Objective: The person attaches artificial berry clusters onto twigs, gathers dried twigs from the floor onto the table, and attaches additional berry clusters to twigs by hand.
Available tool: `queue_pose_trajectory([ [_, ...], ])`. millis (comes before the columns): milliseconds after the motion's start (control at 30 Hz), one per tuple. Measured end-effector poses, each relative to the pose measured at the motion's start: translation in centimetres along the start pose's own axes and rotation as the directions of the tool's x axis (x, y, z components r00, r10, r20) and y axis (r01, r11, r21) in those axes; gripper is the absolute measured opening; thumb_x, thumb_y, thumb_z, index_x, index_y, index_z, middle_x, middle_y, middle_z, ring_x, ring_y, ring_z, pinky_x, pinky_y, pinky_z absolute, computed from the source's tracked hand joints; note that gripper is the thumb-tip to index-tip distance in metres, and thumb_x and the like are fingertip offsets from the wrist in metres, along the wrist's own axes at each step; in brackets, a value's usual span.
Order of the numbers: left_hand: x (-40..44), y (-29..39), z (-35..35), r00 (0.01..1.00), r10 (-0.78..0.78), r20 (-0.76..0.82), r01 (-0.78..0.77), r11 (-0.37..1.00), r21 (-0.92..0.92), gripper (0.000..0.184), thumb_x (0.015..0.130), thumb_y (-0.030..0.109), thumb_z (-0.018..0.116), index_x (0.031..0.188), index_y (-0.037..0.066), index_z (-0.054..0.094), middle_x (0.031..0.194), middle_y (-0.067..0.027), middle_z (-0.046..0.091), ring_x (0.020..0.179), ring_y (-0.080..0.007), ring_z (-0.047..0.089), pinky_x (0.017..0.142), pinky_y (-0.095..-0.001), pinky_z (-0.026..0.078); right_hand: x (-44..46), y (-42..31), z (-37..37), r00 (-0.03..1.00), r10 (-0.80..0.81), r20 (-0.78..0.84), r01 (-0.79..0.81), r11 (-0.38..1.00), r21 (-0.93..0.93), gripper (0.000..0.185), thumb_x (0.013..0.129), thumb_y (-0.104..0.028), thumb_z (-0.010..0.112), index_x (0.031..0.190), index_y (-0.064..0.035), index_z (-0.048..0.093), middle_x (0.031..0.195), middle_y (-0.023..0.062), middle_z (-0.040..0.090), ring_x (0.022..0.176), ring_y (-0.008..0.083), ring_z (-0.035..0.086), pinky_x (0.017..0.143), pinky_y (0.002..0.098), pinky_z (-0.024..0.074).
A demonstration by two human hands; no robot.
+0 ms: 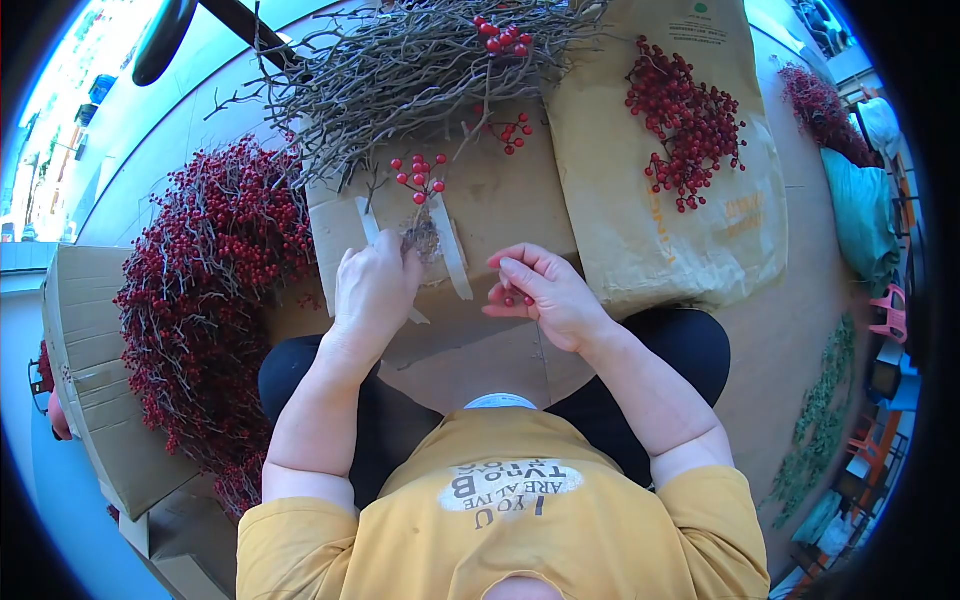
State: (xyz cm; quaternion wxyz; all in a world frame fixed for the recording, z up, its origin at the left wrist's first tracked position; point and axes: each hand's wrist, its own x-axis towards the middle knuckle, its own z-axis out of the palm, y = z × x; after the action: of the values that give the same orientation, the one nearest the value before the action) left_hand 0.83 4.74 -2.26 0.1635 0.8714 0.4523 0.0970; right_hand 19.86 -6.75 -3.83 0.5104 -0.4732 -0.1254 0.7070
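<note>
The right hand (pixel 555 298) curls loosely around a few small, round red berries (pixel 528 300), just in front of a brown cardboard box (pixel 500 195). The left hand (pixel 373 287) bends its fingers beside a fuzzy brown tangle (pixel 426 240) near white tape strips (pixel 449 245); its grip cannot be told. Beyond lie a red-berried sprig (pixel 419 181) and bare grey-brown twigs (pixel 410 95).
</note>
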Motion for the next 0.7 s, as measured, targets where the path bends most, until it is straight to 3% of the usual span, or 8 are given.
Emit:
queue_pose_trajectory([
  [67, 0.1, -0.3, 0.4, 0.999, 0.037, -0.009, -0.037, 0.999, -0.026, 0.017, 0.084, 0.017, 0.056, 0.085, 0.0, 0.058, 0.074, -0.022, 0.063, 0.072, -0.0403, 0.061, 0.069, -0.0487, 0.046, -0.4, -0.6, 0.9, 0.999, 0.014, -0.049, -0.013, 1.0, 0.021, 0.011, 0.093, -0.017, 0.057, 0.096, -0.0072, 0.053, 0.078, -0.0003, 0.052, 0.069, 0.0086, 0.056, 0.069, 0.0303, 0.0564],
  [167, 0.3, -0.4, 0.4, 0.994, 0.009, 0.108, -0.018, 0.997, 0.078, 0.018, 0.084, 0.017, 0.056, 0.085, 0.0, 0.059, 0.075, -0.0225, 0.063, 0.074, -0.0406, 0.061, 0.069, -0.0479, 0.046, -0.1, -0.3, 0.5, 1.0, -0.02, 0.021, 0.021, 0.999, -0.039, 0.014, 0.092, -0.018, 0.059, 0.092, -0.0059, 0.053, 0.078, -0.0008, 0.052, 0.063, 0.0074, 0.054, 0.061, 0.024, 0.0521],
  [267, 0.1, -0.3, -0.1, 0.989, -0.003, 0.145, 0.004, 1.0, -0.006, 0.019, 0.085, 0.017, 0.056, 0.085, -0.001, 0.058, 0.075, -0.0238, 0.062, 0.074, -0.0407, 0.061, 0.069, -0.0478, 0.046, 0.4, 0.1, -0.1, 0.998, -0.057, 0.014, 0.059, 0.992, -0.115, 0.013, 0.092, -0.018, 0.059, 0.092, -0.006, 0.053, 0.079, -0.0004, 0.052, 0.058, 0.0061, 0.049, 0.055, 0.0208, 0.0459],
  [367, -0.1, -0.5, 0.1, 0.994, 0.023, 0.106, -0.014, 0.996, -0.087, 0.021, 0.085, 0.018, 0.056, 0.088, -0.002, 0.059, 0.073, -0.0252, 0.06, 0.073, -0.0422, 0.059, 0.067, -0.046, 0.047, 0.9, 0.6, -0.3, 0.998, -0.062, -0.016, 0.061, 0.996, -0.066, 0.01, 0.092, -0.015, 0.059, 0.092, -0.0093, 0.052, 0.079, -0.0014, 0.052, 0.061, 0.0041, 0.046, 0.051, 0.0197, 0.0392],
  [467, -0.1, 0.1, -0.4, 0.992, 0.017, 0.126, 0.015, 0.969, -0.248, 0.02, 0.088, 0.017, 0.055, 0.087, -0.003, 0.059, 0.07, -0.0196, 0.063, 0.068, -0.0344, 0.063, 0.062, -0.0398, 0.048, 0.8, 0.4, 0.1, 1.0, -0.022, -0.022, 0.022, 1.0, -0.011, 0.009, 0.092, -0.017, 0.058, 0.092, -0.0094, 0.052, 0.08, -0.0017, 0.052, 0.061, 0.0044, 0.043, 0.051, 0.0194, 0.0354],
  [567, 0.0, 0.8, -1.5, 0.874, -0.135, 0.467, 0.419, 0.696, -0.583, 0.022, 0.09, 0.016, 0.054, 0.096, -0.005, 0.056, 0.072, -0.0133, 0.065, 0.067, -0.02, 0.065, 0.062, -0.0313, 0.048, 0.6, 0.5, 0.3, 0.999, -0.031, 0.009, 0.031, 0.999, 0.014, 0.01, 0.094, -0.019, 0.056, 0.093, -0.0101, 0.052, 0.081, -0.0015, 0.053, 0.062, 0.0047, 0.042, 0.052, 0.0199, 0.0347],
  [700, -0.7, 1.3, -1.6, 0.849, -0.025, 0.529, 0.499, 0.37, -0.784, 0.016, 0.093, 0.012, 0.051, 0.092, -0.004, 0.056, 0.085, -0.0103, 0.065, 0.074, -0.0162, 0.066, 0.068, -0.0258, 0.05, 0.5, 0.6, 0.7, 0.989, -0.034, 0.142, 0.016, 0.992, 0.122, 0.01, 0.095, -0.02, 0.055, 0.093, -0.0112, 0.051, 0.082, -0.0006, 0.055, 0.061, 0.0054, 0.041, 0.052, 0.0199, 0.0333],
])
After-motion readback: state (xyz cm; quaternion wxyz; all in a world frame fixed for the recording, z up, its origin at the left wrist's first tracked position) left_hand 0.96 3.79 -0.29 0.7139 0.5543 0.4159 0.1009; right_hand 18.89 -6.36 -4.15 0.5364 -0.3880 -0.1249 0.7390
